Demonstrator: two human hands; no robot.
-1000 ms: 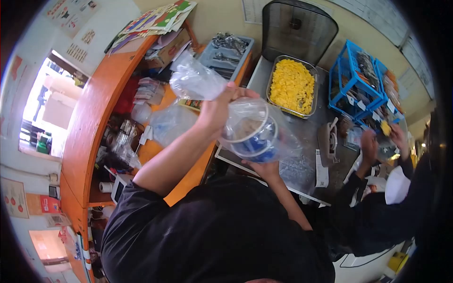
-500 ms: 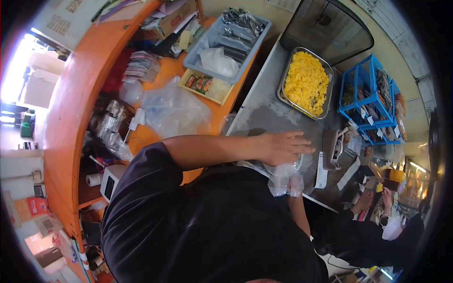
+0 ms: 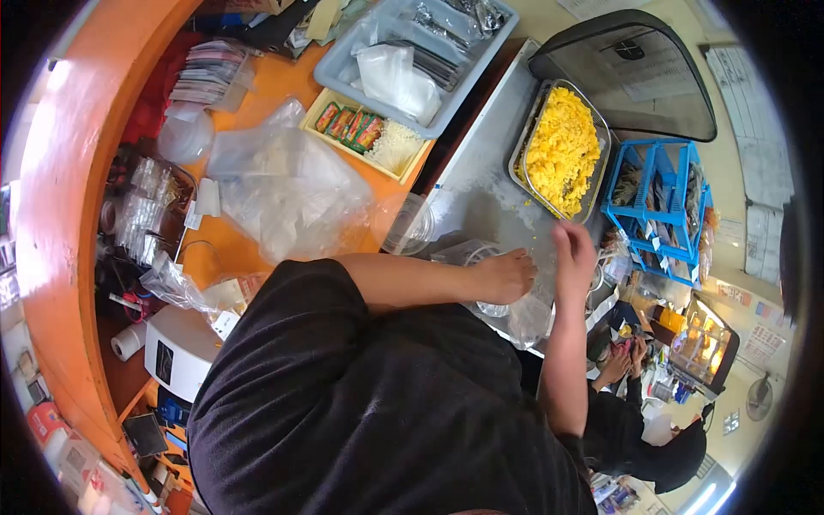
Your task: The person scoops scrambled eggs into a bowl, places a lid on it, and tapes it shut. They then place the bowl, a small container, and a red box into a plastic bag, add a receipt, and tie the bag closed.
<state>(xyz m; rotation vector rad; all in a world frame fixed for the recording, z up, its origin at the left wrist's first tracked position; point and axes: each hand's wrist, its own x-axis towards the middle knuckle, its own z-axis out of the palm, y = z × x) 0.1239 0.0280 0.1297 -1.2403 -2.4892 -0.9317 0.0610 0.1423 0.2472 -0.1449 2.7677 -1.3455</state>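
Observation:
My left hand (image 3: 504, 276) is closed, its fingers curled over a clear plastic bag (image 3: 528, 322) at the near edge of the metal counter (image 3: 468, 193). Part of the bag lies hidden beneath my palm and wrist. My right hand (image 3: 575, 253) is raised to the right of it, somewhat blurred, with the thumb apart from the fingers and nothing seen between them. Just beyond it is a metal tray (image 3: 516, 163) heaped with crumbly yellow food (image 3: 562, 154) resembling scrambled egg. Clear round plastic containers (image 3: 408, 225) stand left of my left hand.
A mesh cover (image 3: 627, 73) leans behind the tray. Blue baskets (image 3: 657, 202) of packets stand right. On the orange shelf (image 3: 202, 245) are plastic bags (image 3: 287, 184), a yellow box (image 3: 365, 142) of packets and a grey bin (image 3: 429, 69). Another person (image 3: 644, 438) works at lower right.
My right hand has come up from beneath the plastic bag to near the tray. My left hand has drawn slightly left, its spread fingers now curled. The view has shifted and turned.

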